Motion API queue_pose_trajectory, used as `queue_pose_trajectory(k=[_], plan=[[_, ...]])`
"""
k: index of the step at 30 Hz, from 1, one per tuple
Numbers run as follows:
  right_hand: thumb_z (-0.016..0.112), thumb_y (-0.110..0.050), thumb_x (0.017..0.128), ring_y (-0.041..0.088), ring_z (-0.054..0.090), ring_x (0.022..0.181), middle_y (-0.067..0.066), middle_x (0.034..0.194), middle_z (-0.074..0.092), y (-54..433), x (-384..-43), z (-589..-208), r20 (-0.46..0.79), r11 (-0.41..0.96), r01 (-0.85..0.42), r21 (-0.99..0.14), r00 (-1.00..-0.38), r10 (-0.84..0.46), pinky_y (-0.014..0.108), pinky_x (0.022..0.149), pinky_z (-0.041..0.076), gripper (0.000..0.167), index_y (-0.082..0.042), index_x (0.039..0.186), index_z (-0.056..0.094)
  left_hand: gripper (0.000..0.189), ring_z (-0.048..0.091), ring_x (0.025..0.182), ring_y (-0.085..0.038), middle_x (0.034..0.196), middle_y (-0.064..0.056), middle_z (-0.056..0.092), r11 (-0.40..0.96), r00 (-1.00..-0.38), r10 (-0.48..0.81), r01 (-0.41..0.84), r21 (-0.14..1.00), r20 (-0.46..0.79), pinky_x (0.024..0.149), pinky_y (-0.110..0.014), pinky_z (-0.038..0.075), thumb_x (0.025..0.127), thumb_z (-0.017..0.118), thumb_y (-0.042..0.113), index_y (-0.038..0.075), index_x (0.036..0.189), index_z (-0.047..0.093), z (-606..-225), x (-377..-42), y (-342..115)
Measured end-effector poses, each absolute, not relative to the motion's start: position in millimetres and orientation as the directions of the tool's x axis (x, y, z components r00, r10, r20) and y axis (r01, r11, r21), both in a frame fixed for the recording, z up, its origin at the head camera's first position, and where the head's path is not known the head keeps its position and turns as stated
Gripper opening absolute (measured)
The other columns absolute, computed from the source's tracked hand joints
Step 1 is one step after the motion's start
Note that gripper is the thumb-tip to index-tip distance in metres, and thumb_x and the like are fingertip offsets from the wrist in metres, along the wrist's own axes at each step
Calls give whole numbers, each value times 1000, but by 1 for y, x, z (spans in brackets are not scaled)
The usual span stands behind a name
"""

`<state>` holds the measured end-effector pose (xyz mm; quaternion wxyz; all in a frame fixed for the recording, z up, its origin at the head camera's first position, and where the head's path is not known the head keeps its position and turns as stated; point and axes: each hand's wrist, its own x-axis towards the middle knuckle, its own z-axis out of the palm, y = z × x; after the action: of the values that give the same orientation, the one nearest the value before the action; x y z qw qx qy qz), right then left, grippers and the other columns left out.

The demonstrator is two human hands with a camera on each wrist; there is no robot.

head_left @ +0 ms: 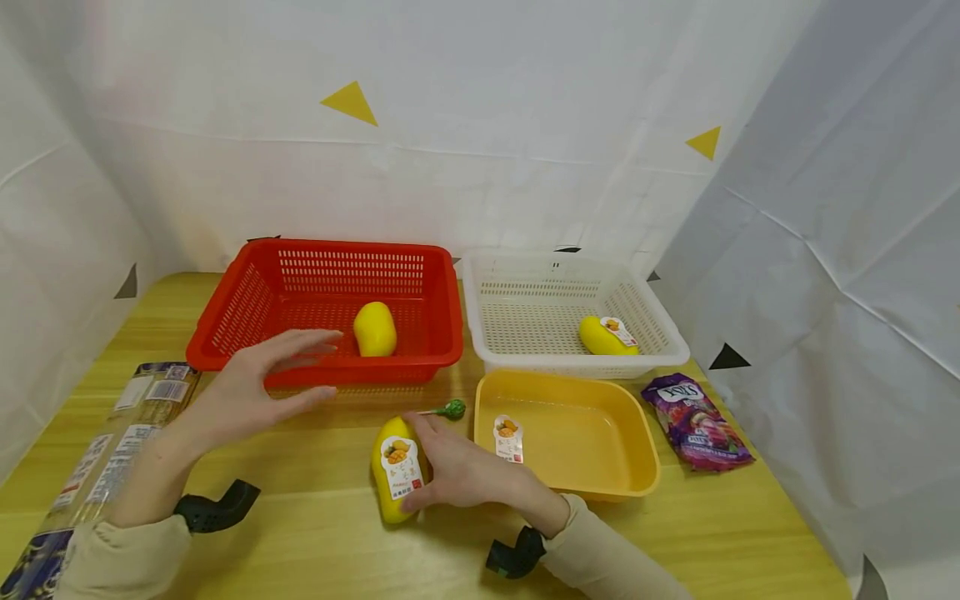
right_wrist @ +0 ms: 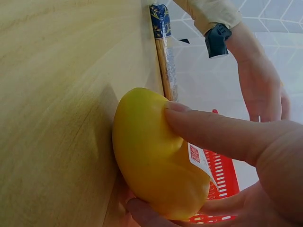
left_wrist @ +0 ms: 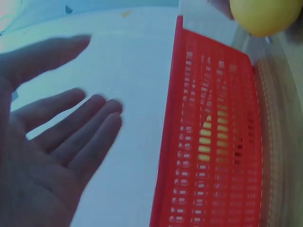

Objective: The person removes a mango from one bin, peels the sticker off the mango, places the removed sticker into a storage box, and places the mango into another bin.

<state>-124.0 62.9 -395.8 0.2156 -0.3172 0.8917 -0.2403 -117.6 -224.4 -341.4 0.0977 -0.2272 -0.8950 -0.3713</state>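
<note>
A yellow mango (head_left: pixel 401 471) with a white fruit label lies on the wooden table, front of centre. My right hand (head_left: pixel 468 471) grips it, thumb on the near side and fingers around the far side, as the right wrist view shows with the mango (right_wrist: pixel 151 151) against the tabletop. My left hand (head_left: pixel 258 375) hovers by the front of the red basket (head_left: pixel 255 364), thumb and fingers spread and holding nothing. In the left wrist view that hand (left_wrist: pixel 52 146) is beside the basket wall (left_wrist: pixel 213 142). Another mango (head_left: pixel 375 330) rests inside the red basket.
A white basket (head_left: pixel 480 333) at the back right holds a labelled mango (head_left: pixel 603 336). Before it stands a yellow tray (head_left: pixel 577 433) with a mango sticker (head_left: pixel 508 439). A green lollipop (head_left: pixel 454 409) lies left of the tray, a purple candy bag (head_left: pixel 697 423) right. Long noodle-like packs (head_left: pixel 112 458) lie far left.
</note>
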Motion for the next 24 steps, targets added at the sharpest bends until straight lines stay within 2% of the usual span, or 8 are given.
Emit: queue_pose_trajectory(k=[3,6,11,15,20,24], plan=[[85,-45,78,22,46,132,12,151,36,63,-125,-396,-228,684,-471,-557,-705,-671,38,113,40,106,-11,157,23,61,60,122,-19,136,5,61,604,-866,454,473,641,210,99,-44,52,85,79,38,27,140,55,-349,-116,-215],[84,-46,78,22,49,126,13,147,37,64,-125,-395,-225,687,-476,-549,-707,-670,37,110,44,106,-10,157,24,68,58,125,-29,140,-2,58,609,-841,539,423,671,41,102,-53,49,84,79,46,21,141,53,-358,-116,-204],[84,-47,78,21,51,123,13,147,38,65,-125,-394,-228,695,-478,-536,-711,-665,36,108,45,106,-8,157,25,81,53,128,-38,146,-15,51,612,-795,591,330,719,-138,103,-59,46,82,81,43,9,147,44,-371,-116,-192],[82,-49,79,21,50,128,12,150,38,65,-124,-393,-232,705,-486,-516,-713,-662,36,109,45,104,-8,157,26,85,52,129,-39,145,-15,51,588,-772,616,318,744,-157,103,-59,45,81,83,38,4,148,42,-379,-116,-185],[80,-50,81,24,44,138,13,154,37,66,-123,-391,-236,718,-492,-493,-718,-655,38,113,41,102,-6,156,27,90,53,129,-31,144,-7,50,568,-753,644,352,744,-135,106,-53,45,78,85,41,6,148,41,-388,-115,-175],[79,-51,81,23,42,140,13,155,39,67,-121,-389,-244,726,-482,-491,-724,-646,38,113,40,100,-7,155,28,93,52,128,-24,143,-1,50,586,-762,638,386,713,-111,107,-51,44,75,86,45,8,148,42,-394,-113,-167]])
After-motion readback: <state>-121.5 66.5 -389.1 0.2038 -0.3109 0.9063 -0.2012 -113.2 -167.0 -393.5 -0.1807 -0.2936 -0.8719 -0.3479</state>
